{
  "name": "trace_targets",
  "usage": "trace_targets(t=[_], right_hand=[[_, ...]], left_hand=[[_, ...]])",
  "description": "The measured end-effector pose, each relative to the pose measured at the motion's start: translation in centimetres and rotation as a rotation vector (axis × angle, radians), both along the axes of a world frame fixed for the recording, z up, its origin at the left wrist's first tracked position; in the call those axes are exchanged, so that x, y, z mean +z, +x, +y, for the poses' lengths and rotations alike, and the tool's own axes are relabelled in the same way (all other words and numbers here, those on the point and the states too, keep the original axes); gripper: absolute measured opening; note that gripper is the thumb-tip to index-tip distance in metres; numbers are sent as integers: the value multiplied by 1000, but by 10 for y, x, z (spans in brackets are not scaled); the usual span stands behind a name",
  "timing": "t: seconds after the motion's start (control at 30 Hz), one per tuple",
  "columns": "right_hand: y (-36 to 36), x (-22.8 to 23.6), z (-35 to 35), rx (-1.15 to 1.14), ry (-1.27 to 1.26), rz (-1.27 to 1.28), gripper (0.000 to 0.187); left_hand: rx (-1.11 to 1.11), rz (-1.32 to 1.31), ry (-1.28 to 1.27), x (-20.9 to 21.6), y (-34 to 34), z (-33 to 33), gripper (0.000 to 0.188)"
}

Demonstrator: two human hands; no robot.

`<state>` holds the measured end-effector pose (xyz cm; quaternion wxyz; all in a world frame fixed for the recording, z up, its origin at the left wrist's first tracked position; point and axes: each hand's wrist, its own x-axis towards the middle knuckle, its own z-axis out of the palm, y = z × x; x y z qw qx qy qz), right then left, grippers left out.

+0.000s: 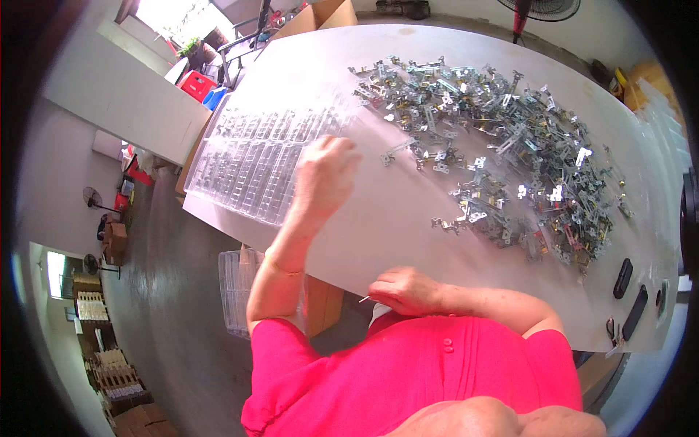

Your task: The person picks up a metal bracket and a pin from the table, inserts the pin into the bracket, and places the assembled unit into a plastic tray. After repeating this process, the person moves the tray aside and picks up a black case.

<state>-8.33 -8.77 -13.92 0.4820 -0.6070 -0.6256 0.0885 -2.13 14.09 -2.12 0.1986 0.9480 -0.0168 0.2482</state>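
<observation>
Left hand (325,175) blurred, far end of clear tray (233,208) glare-bleached, fan (542,9) cropped above

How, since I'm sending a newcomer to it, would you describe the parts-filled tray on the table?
Find the big pale table, then its left end, across from the heap of loose metal parts. There, by the left hand, lies a clear plastic tray. Unlike the clear plastic stack below the table's edge, it lies on the tabletop, filled with small grey pieces in rows.
</observation>
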Motion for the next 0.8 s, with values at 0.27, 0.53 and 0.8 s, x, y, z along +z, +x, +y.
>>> trace_targets(t=[0.27, 0.53, 0.8], right_hand=[[-5, 4, -5, 56, -124, -77, 29], [0, 12, -14, 28, -72, 75, 18], [55, 101, -42, -461, 197, 252, 8]], left_hand=[[28, 250, 67, -82, 84, -41, 26], [-37, 281, -57, -82, 81, -44, 19], [-193, 480, -1188, -22, 27, -67, 16]])
